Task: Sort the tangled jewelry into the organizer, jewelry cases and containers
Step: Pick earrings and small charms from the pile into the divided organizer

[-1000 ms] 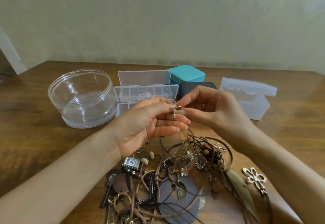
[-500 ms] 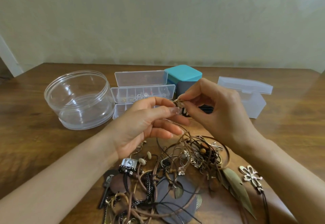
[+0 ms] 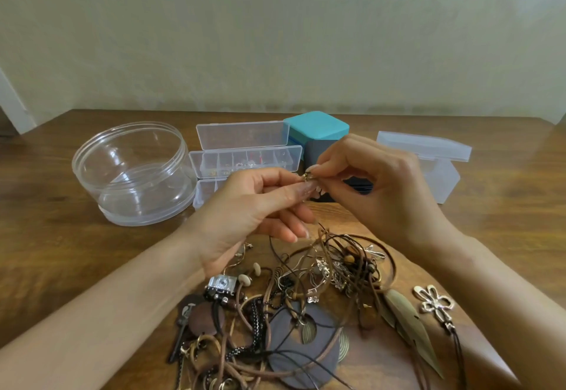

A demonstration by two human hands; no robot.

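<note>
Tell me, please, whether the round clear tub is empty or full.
Empty: the round tub shows nothing inside through its clear walls.

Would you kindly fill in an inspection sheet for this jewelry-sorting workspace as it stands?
Surface: brown wooden table.
Job's things: tangled pile of cord necklaces and pendants near the person; clear compartmented plastic organizer, lid up, small pieces inside; round clear plastic tub; teal square case; frosted rectangular plastic box.
Clutter: nothing seen.
Hands: left hand and right hand both pinch a small gold-coloured piece above the pile.
Cables: nothing seen.
Surroundings: pale plastered wall behind the table.
</note>
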